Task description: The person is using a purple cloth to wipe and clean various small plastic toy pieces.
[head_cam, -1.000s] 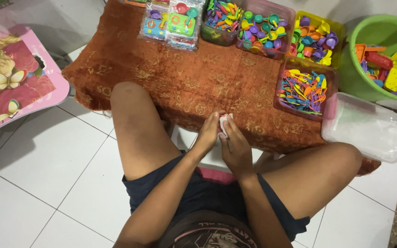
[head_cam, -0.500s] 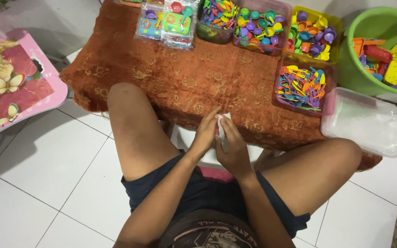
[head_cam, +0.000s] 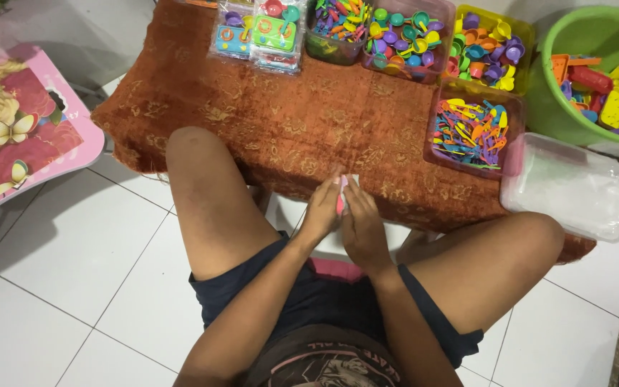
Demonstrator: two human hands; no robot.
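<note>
Your left hand (head_cam: 322, 212) and right hand (head_cam: 360, 223) meet at the near edge of the bench (head_cam: 281, 129), a low one draped in rust-orange patterned cloth, fingers pinched together on a small pink-and-white piece (head_cam: 343, 195) held between them. Beyond, to your right, sits a clear tray of multicoloured plastic utensils (head_cam: 471, 130), with a clear lidded plastic box (head_cam: 571, 186) beside it. Farthest off lie sealed toy packets (head_cam: 259, 32).

White floor tiles (head_cam: 59, 287) surround a low table under a rust-orange patterned cloth (head_cam: 302, 122), with a pink flowered board (head_cam: 16, 136) left and a green tub (head_cam: 582, 79) right.
</note>
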